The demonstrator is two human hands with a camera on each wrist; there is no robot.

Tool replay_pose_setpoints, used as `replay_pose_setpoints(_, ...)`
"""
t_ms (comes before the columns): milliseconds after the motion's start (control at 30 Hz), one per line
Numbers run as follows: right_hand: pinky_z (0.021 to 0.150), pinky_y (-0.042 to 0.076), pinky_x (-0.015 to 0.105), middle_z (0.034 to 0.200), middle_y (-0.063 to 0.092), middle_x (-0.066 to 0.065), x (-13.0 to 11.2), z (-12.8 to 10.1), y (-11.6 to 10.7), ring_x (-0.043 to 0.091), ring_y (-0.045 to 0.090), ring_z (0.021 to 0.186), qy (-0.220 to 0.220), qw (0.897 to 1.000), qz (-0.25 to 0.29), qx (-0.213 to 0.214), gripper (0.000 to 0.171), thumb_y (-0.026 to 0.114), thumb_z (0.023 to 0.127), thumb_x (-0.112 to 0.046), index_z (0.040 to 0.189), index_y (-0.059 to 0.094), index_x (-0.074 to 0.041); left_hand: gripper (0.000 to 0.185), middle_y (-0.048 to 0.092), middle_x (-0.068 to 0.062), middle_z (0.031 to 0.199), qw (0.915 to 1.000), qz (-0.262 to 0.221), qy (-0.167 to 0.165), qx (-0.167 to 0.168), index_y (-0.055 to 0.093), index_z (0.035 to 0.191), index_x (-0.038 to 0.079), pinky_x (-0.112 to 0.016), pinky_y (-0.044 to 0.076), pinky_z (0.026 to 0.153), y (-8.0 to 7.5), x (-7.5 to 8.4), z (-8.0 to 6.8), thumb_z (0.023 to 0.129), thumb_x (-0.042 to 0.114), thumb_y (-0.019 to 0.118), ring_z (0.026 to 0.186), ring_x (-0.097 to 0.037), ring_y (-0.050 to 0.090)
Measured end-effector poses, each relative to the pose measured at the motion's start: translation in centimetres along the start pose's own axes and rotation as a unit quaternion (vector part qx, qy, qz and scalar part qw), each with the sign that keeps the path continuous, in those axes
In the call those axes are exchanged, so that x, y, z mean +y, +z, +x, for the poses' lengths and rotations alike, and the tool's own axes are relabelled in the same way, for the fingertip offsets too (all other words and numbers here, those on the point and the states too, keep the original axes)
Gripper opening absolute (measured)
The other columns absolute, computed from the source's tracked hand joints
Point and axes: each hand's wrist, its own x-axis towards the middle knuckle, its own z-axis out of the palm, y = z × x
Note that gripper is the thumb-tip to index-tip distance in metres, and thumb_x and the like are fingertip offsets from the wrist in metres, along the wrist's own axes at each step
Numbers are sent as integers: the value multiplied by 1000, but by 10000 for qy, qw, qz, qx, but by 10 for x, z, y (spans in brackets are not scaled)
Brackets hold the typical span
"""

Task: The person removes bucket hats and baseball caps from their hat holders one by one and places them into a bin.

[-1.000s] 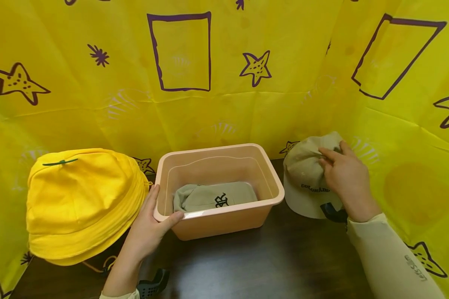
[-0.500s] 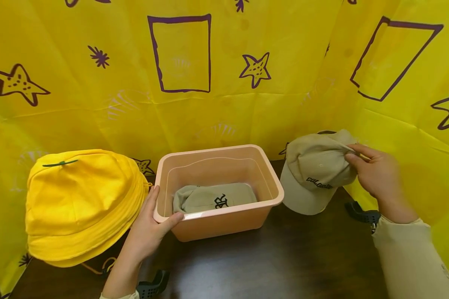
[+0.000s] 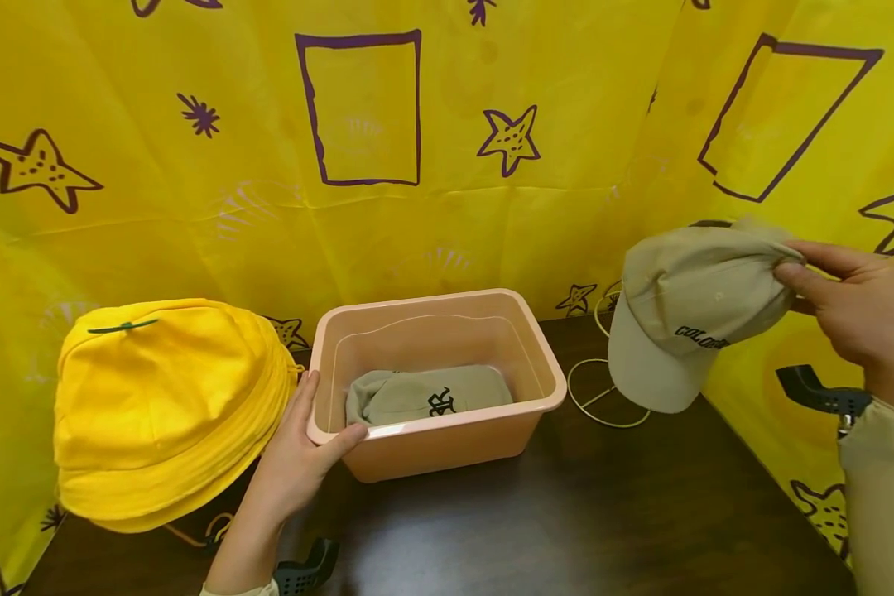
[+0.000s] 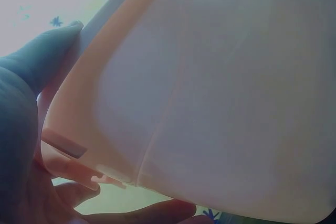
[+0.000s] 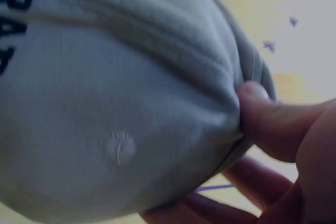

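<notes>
Beige cap up in the air, held by a pinch at its back edge

The right hand (image 3: 857, 306) pinches the beige cap (image 3: 696, 310) by the crown's rear fabric, thumb against fingers (image 5: 262, 114), high above the desk (image 3: 566, 513) and right of the pink bin (image 3: 547, 389). That thin grip looks risky: the brim hangs heavy, so the cap could slip or swing into the wire stand (image 3: 603, 397). The left hand (image 3: 298, 459) grips the bin's corner, thumb over the rim; folded cap (image 3: 425, 393) inside.

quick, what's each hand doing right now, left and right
Left hand: grips the rim of the pink plastic bin.
Right hand: pinches the beige baseball cap, held up off the table.
</notes>
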Motion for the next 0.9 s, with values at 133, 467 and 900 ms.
replay_pose_setpoints(133,66,47,7,123,56,-17,-10,21,-17,-16,57,86,-612,9966,460,-295,47,53,102,-25,147,51,-14,107,1,-7,166,10000,-10,-3,0,8,162,15,-62,15,112,0,0,-1,86,46,77,148,-37,7)
replay_pose_setpoints(467,68,47,8,98,63,-24,-84,51,-19,-8,64,80,-1321,9874,246,-831,40,63,98,-18,137,62,-11,106,2,-5,166,10000,-20,36,45,9,162,15,-61,15,112,0,0,-1,87,44,77,149,-35,7)
replay_pose_setpoints(900,92,49,25,126,67,0,-210,54,113,10,59,119,-4405,8767,74,-1930,20,72,90,0,107,79,-10,106,3,-7,166,9999,-71,92,51,10,162,14,-62,17,112,0,-1,0,86,45,77,148,-38,10)
